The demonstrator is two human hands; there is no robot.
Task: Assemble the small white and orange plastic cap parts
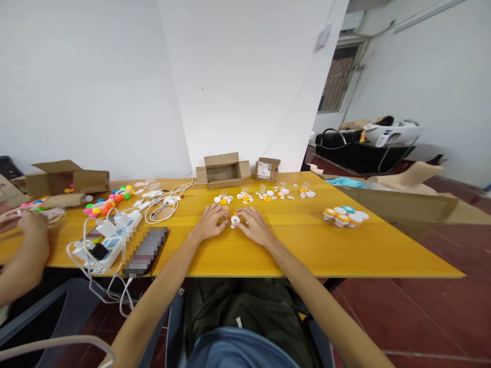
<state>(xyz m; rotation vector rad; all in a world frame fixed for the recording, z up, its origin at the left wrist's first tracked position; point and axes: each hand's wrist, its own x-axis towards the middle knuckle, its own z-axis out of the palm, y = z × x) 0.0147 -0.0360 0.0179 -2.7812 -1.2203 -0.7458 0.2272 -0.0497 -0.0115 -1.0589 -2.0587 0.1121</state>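
A small white disc with a hole in its middle (235, 219) is between my two hands on the yellow table. The thumb and forefinger of my right hand (253, 226) close around its right edge. My left hand (209, 223) rests just to the left, fingers curved and apart, with no object visible in it. An orange ring (232, 214) shows partly behind the disc. Past my fingertips are loose white and orange pieces (245, 198) and small clear jars (263, 189), set out in several groups. Small details between my fingers are hard to make out.
Capped jars (341, 216) cluster at the right. Two cardboard boxes (222, 175) stand at the back. To the left lie a power strip (118, 237) with white cables, a phone (148, 253) and colourful balls (103, 207). Another person's arm (30, 245) reaches in at far left.
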